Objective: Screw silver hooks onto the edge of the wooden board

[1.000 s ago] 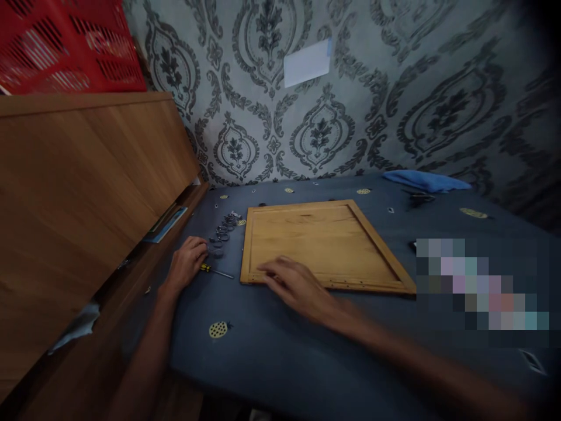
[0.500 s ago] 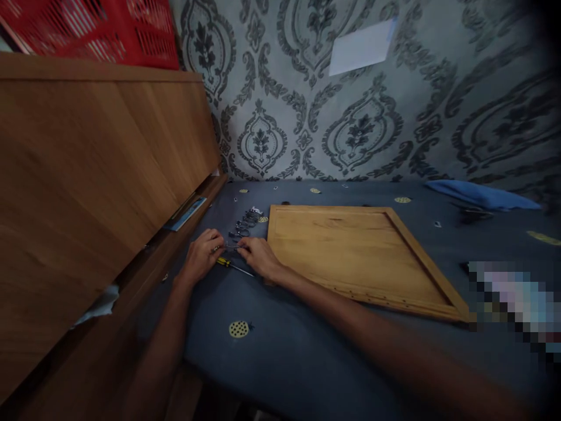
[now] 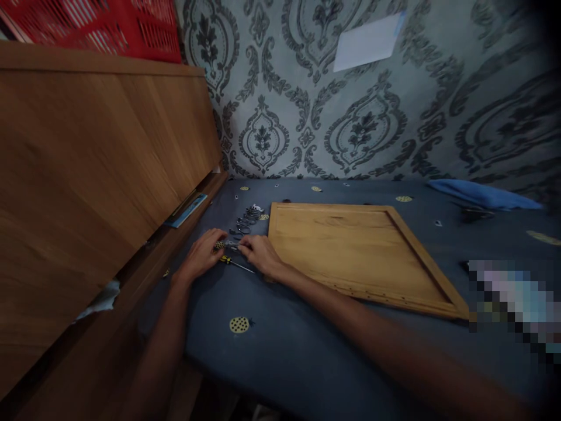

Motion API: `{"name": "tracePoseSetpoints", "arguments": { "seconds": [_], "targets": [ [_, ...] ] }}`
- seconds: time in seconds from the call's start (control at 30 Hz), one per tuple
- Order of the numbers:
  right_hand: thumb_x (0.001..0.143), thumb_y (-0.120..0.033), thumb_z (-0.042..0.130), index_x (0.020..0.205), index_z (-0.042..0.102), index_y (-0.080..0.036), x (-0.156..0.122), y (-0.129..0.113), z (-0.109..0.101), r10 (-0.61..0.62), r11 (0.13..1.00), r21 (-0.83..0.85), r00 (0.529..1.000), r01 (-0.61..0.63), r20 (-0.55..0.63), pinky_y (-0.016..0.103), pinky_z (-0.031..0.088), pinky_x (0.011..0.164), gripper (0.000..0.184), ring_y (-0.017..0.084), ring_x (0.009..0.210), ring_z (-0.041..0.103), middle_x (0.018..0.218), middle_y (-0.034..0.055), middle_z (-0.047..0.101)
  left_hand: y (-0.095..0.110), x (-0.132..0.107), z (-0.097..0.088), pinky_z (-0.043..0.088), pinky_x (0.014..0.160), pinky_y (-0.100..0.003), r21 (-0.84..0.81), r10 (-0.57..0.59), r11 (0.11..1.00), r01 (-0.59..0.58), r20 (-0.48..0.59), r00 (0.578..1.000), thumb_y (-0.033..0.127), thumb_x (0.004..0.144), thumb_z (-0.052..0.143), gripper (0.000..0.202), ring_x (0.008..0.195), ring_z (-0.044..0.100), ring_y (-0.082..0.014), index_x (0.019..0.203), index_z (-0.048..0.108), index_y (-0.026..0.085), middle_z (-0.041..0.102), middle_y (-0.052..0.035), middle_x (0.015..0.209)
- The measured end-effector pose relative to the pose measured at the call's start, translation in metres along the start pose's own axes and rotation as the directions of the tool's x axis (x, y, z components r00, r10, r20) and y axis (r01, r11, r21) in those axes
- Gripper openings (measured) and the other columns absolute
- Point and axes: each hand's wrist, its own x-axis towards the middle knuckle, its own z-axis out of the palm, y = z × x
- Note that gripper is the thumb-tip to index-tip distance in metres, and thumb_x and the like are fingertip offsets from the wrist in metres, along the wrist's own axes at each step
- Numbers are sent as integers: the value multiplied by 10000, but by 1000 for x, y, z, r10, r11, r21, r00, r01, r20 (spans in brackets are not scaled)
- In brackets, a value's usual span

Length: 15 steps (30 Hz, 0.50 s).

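Observation:
My left hand point(image 3: 203, 255) and my right hand point(image 3: 259, 255) rest close together on a dark blue patterned cloth point(image 3: 280, 351), fingers curled toward a small metal piece point(image 3: 231, 245) between them. What the fingers grip is too small to make out. A small yellow-handled screwdriver point(image 3: 232, 263) lies just in front of the hands. A row of small metal rings and clips point(image 3: 246, 221) runs away from the hands toward the wall. A wooden framed panel point(image 3: 350, 251) lies flat just to the right of my right hand.
A tall wooden board point(image 3: 96, 164) leans along the left, a red crate point(image 3: 109, 26) above it. Patterned wallpaper with a white paper point(image 3: 367, 42) fills the back. A blue folded cloth point(image 3: 482, 195) lies at the far right.
My right hand has left the wooden panel's near edge and moved left to meet my left hand at the small metal parts. The view has shifted left.

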Motion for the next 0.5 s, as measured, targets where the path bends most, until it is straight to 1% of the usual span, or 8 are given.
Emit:
{"name": "tracePoseSetpoints", "arguments": {
  "seconds": [0.1, 0.17, 0.27, 0.4, 0.5],
  "targets": [
    [1017, -278, 612, 942, 695, -162, -7, 1, -5, -4, 986, 165, 999, 11, -42, 292, 547, 720, 162, 143, 690, 677, 796, -1, 691, 11, 3, -1, 525, 959, -396, -90, -11, 996, 8, -28, 1000, 244, 860, 610, 279, 1066, 663, -263, 1127, 671, 194, 715, -92, 1121],
    [984, -270, 599, 856, 676, -173, -18, 1, -9, 4, 960, 281, 999, 8, -43, 250, 496, 619, 178, 124, 580, 639, 706, -18, 663, 22, 4, 1, 536, 921, -366, -168, -12, 986, 7, -27, 1000, 317, 892, 612, 297, 1033, 675, -250, 1153, 678, 191, 725, -94, 1142],
    [953, -385, 597, 800, 635, -184, -40, 1, -14, 28, 898, 440, 999, -19, -15, 220, 430, 500, 255, 112, 507, 593, 682, -5, 666, 43, 6, 8, 542, 829, -316, -288, -7, 957, 11, 15, 1000, 387, 927, 595, 288, 931, 690, -220, 1099, 707, 186, 747, -81, 1081],
    [924, -562, 572, 779, 600, -187, -75, 0, -15, 70, 817, 574, 997, -62, 8, 193, 369, 443, 403, 101, 494, 571, 689, 26, 670, 70, 8, 20, 521, 685, -266, -416, 15, 908, 41, 129, 991, 432, 945, 588, 286, 748, 658, -180, 959, 711, 174, 725, -45, 846],
    [949, -579, 522, 845, 637, -174, -104, -1, -17, 101, 795, 602, 995, -76, -7, 209, 376, 445, 434, 112, 500, 573, 711, 38, 672, 85, 12, 27, 481, 582, -238, -470, 31, 879, 86, 234, 972, 494, 970, 551, 365, 632, 600, -150, 889, 686, 165, 679, -30, 743]
  ]
}}
